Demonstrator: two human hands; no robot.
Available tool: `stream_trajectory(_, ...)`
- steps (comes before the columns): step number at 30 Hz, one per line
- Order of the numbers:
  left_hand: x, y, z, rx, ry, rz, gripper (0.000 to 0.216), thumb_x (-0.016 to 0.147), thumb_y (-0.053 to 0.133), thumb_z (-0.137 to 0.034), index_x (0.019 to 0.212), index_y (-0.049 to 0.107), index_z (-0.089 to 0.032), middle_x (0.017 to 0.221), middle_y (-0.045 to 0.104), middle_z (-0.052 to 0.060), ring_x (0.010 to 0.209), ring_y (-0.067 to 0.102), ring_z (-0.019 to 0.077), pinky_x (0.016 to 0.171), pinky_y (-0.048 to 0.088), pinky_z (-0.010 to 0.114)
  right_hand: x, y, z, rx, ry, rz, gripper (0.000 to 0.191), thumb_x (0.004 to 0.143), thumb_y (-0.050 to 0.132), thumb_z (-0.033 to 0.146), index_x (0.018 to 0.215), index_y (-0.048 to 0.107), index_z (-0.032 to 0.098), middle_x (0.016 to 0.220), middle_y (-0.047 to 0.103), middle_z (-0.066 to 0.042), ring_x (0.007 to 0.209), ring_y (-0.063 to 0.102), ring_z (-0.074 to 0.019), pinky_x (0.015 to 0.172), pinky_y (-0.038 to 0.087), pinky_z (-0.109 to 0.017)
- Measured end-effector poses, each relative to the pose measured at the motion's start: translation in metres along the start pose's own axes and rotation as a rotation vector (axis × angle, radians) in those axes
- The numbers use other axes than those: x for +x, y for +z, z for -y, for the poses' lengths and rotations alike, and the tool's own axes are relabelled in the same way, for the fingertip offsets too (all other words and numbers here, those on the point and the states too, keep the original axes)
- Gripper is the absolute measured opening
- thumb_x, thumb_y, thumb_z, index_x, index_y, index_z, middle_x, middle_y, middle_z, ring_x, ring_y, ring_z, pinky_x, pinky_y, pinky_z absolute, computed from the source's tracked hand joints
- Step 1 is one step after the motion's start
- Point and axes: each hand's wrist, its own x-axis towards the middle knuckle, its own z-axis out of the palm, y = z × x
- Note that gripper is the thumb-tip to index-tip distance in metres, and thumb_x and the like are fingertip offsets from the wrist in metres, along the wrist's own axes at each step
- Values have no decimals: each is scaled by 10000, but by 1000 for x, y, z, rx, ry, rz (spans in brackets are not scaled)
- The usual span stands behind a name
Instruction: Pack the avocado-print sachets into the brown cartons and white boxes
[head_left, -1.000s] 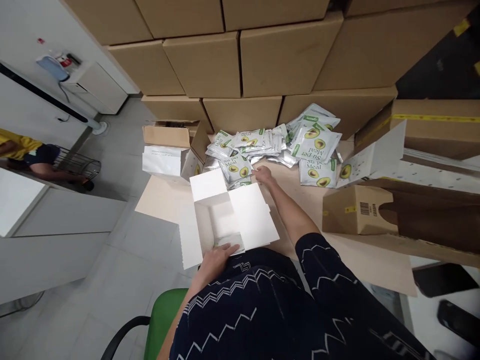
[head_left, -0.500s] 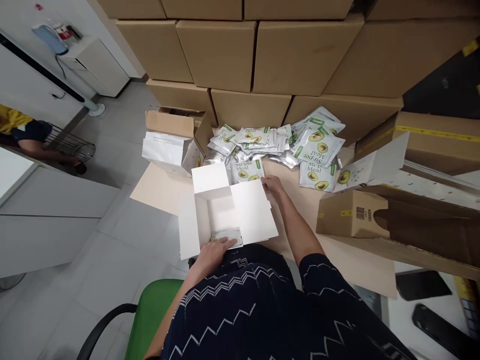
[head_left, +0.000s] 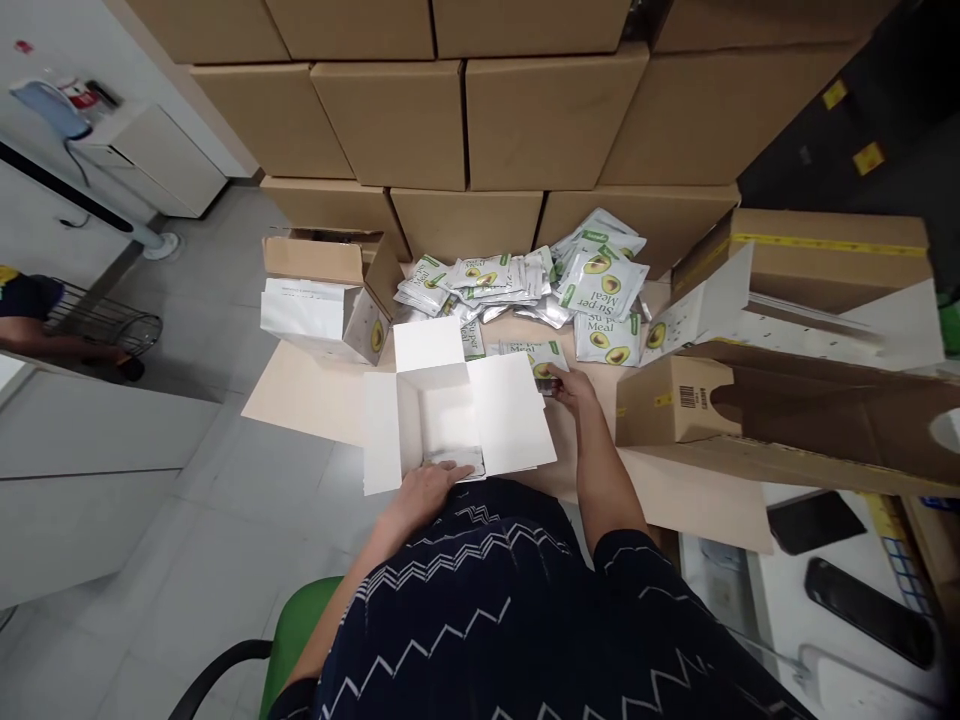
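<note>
An open white carton [head_left: 442,420] stands in front of me with its flaps spread. Flat sachets [head_left: 456,460] lie inside against its near side. My left hand [head_left: 427,492] is hooked over the near rim, its fingers resting on those sachets; the thumb is hidden. To the right of the carton, my right hand [head_left: 574,387] pinches the edge of a Super Meal sachet [head_left: 541,356] printed with avocados. Just behind lies a loose heap of similar sachets [head_left: 487,280], with more sachets [head_left: 604,285] piled on its right.
Brown cartons [head_left: 390,125] are stacked like a wall at the back. An open printed box [head_left: 322,310] stands left, and an open brown carton [head_left: 675,400] right. Two dark phone-like devices [head_left: 870,610] lie lower right. A green chair [head_left: 300,620] is behind me; another person's arm [head_left: 67,335] shows far left.
My right hand has moved right, away from the carton's flap, drawing a sachet with it. My left hand stays at the near rim. The whole view has shifted slightly.
</note>
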Motion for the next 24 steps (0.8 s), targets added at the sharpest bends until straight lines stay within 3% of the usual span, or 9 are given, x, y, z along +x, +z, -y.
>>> stream_trajectory(2, 3, -4, -3, -1, 25, -18, 586, 936, 305, -118, 1428, 446, -406, 1414, 560, 32, 1117, 639, 262, 843, 525, 379, -2, 7, 11, 64, 4, 21, 219, 717, 735, 190, 867, 584, 142, 560, 544, 44, 450, 431, -63, 429, 406, -182)
stream_trajectory(4, 4, -5, -6, -2, 46, -32, 585, 934, 311, -112, 1427, 448, -394, 1387, 581, 34, 1091, 650, 247, 841, 522, 358, -10, 8, 25, -30, -87, 9, 214, 710, 713, 199, 890, 615, 139, 638, 597, 23, 507, 490, -79, 477, 444, -201)
stream_trajectory(8, 5, -5, -6, 3, 61, -45, 564, 935, 342, -119, 1425, 449, -378, 1346, 607, 42, 1046, 662, 230, 852, 510, 343, -54, 0, 67, -324, -600, -112, 224, 781, 657, 324, 922, 681, 151, 769, 650, 2, 694, 581, -126, 632, 501, -248)
stream_trajectory(10, 6, -3, -6, 8, 62, -60, 552, 939, 349, -125, 1424, 445, -370, 1329, 614, 47, 1035, 661, 225, 855, 504, 338, -90, 0, 90, -304, -869, -171, 261, 833, 615, 363, 1000, 682, 174, 836, 665, -2, 775, 598, -140, 697, 514, -273)
stream_trajectory(12, 6, -2, -7, 16, 61, -70, 534, 948, 341, -136, 1420, 445, -362, 1310, 622, 51, 1026, 659, 227, 846, 501, 337, -128, 7, 107, -223, -1022, -135, 298, 855, 608, 378, 1091, 657, 203, 910, 678, -6, 823, 613, -149, 724, 528, -296)
stream_trajectory(15, 7, -1, -9, 29, 56, -79, 492, 959, 343, -160, 1402, 458, -340, 1280, 632, 66, 1008, 658, 233, 828, 499, 342, -176, 31, 112, -280, -1056, 107, 286, 881, 594, 350, 1136, 645, 232, 934, 695, -10, 793, 629, -150, 692, 533, -300)
stream_trajectory(19, 5, 1, -13, 69, 29, -112, 437, 968, 363, -179, 1367, 472, -318, 1226, 646, 74, 989, 656, 233, 802, 496, 337, -204, 73, 89, -765, -987, 483, 274, 908, 495, 196, 1113, 672, 236, 963, 722, -19, 762, 637, -144, 665, 492, -273)
stream_trajectory(22, 4, 3, -16, 93, -11, -141, 346, 984, 360, -224, 1289, 516, -273, 1164, 656, 84, 998, 649, 243, 780, 496, 338, -205, 93, 74, -1252, -943, 544, 351, 886, 426, 88, 1126, 654, 205, 970, 726, -57, 782, 636, -166, 661, 434, -274)
stream_trajectory(24, 3, 5, -17, 101, -56, -168, 287, 987, 379, -270, 1219, 545, -243, 1133, 659, 87, 991, 646, 247, 772, 496, 340, -204, 98, 72, -1493, -926, 536, 300, 890, 428, 95, 1083, 643, 177, 895, 719, -84, 729, 622, -176, 615, 377, -272)
